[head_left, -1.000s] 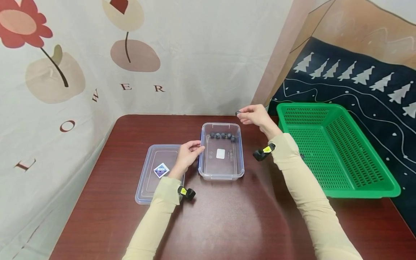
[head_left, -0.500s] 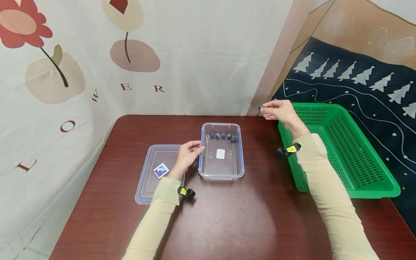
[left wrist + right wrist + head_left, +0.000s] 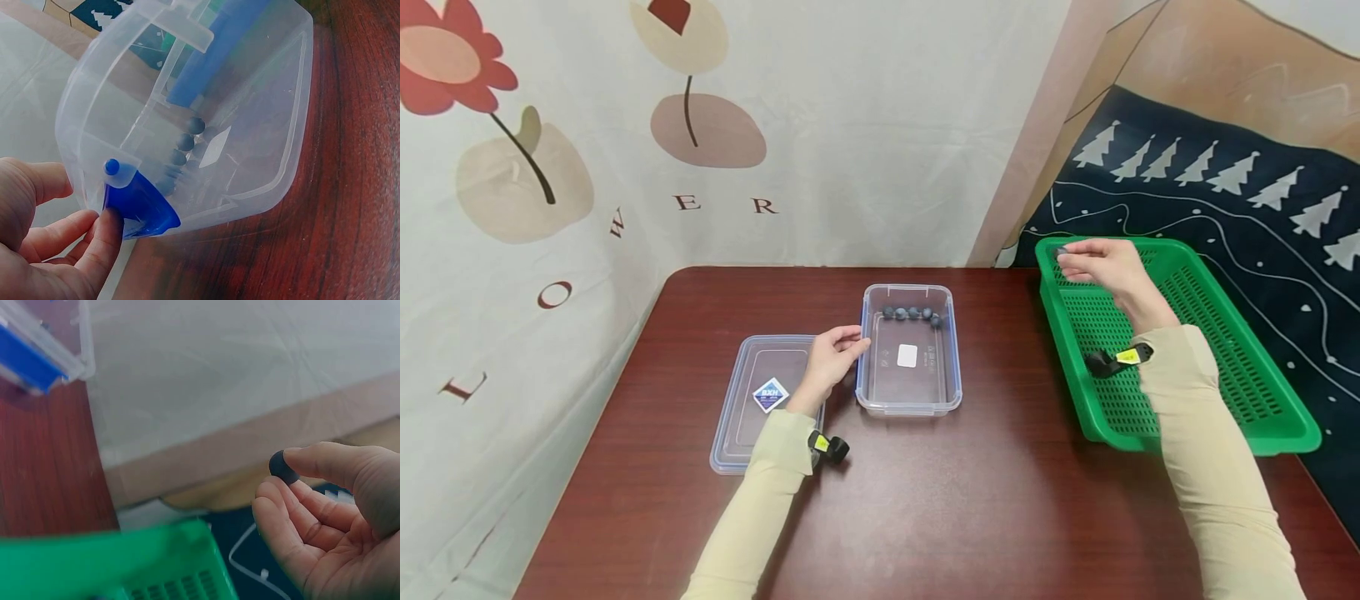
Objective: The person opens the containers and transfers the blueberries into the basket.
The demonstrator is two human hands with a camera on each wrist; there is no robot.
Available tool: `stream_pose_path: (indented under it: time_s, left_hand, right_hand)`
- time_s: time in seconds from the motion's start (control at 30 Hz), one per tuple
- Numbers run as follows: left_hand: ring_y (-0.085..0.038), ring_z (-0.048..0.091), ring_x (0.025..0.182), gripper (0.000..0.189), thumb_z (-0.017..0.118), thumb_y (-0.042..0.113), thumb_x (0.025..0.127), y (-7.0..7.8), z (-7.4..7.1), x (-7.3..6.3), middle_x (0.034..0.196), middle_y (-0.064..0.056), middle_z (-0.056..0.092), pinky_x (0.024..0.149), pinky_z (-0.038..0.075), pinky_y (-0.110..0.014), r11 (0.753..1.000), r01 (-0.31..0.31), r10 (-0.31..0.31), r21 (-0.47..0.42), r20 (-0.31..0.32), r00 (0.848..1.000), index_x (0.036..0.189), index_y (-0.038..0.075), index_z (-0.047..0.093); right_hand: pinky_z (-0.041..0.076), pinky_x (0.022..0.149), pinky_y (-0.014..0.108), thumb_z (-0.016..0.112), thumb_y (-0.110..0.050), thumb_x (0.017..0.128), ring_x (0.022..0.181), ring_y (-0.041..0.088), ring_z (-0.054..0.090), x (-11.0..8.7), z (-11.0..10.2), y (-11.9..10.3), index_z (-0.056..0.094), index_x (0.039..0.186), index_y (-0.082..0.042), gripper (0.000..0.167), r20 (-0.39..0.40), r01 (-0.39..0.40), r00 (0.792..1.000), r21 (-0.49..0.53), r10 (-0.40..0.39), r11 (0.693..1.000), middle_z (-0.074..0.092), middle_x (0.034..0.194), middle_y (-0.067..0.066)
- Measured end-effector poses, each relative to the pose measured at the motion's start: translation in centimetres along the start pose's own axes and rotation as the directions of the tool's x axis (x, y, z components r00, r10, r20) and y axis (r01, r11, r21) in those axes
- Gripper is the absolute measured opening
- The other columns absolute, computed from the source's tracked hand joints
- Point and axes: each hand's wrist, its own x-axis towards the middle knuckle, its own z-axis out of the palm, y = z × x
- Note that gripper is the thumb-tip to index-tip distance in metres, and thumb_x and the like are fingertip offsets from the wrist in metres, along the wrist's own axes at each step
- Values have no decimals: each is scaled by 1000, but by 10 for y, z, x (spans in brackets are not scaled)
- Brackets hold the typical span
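Note:
My right hand (image 3: 1108, 268) is raised over the far left part of the green basket (image 3: 1247, 350). Between thumb and fingertips it pinches a round blueberry (image 3: 284, 467), which looks dark blue in the right wrist view. At the middle of the table stands a clear plastic food container (image 3: 908, 392) without its lid. Several blueberries (image 3: 913, 313) lie in a row near its far end. My left hand (image 3: 831, 362) holds the container's left side, its fingers at the blue latch (image 3: 140, 203) in the left wrist view.
Left of the container, the clear lid (image 3: 737, 417) with a blue-and-white sticker lies flat, partly under my left forearm. The basket stands at the table's right side, its slotted floor partly hidden by my right arm. A printed curtain (image 3: 865, 167) hangs along the back edge.
My right hand has moved right with the blueberry, from beside the container to above the basket. The left hand and the container have stayed in place.

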Motion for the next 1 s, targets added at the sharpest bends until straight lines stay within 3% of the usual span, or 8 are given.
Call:
stream_pose_path:
  time_s: [0.23, 0.4, 0.5, 0.73, 1.0]
  left_hand:
    - [-16, 63, 84, 31, 69, 3, 82, -6, 1, 3, 102, -24, 65, 67, 47, -14, 1000, -5, 5, 13, -7, 1000, 110, -9, 63]
    - [-19, 63, 85, 31, 69, 3, 82, -6, 0, 3, 102, -23, 65, 68, 47, -14, 1000, -9, 9, 20, -11, 1000, 110, -9, 63]
    - [-20, 64, 85, 31, 69, 4, 82, -6, 0, 4, 102, -23, 65, 67, 46, -14, 999, -11, 11, 30, -11, 1000, 110, -9, 63]
    - [-18, 63, 87, 32, 69, 7, 83, -6, 0, 4, 104, -22, 65, 68, 47, -14, 999, 9, -8, 38, -6, 1000, 112, -7, 63]
    - [-23, 63, 90, 32, 70, 5, 83, -4, 0, 4, 104, -22, 65, 71, 48, -17, 999, 13, -12, 36, -4, 1000, 111, -7, 63]
  right_hand:
    - [54, 68, 23, 67, -16, 87, 70, 5, 66, -6, -24, 24, 65, 89, -17, 3, -20, -63, 998, -15, 63, 998, 67, 74, -13]
    - [53, 73, 24, 66, -19, 88, 72, 4, 66, -7, -38, 40, 63, 86, -23, 5, -25, -126, 992, 1, 126, 992, 67, 75, -14]
    - [53, 75, 25, 66, -20, 88, 72, 3, 66, -6, -43, 49, 61, 92, -18, 7, -30, -177, 984, -7, 176, 984, 66, 75, -15]
    - [53, 77, 26, 63, -22, 90, 72, 0, 64, -3, -52, 65, 50, 114, -4, 34, -18, -270, 963, -41, 270, 962, 65, 76, -16]
    - [52, 80, 27, 61, -20, 91, 71, 1, 64, -1, -61, 85, 52, 108, -8, 22, -13, -354, 935, -58, 353, 934, 65, 73, -14]
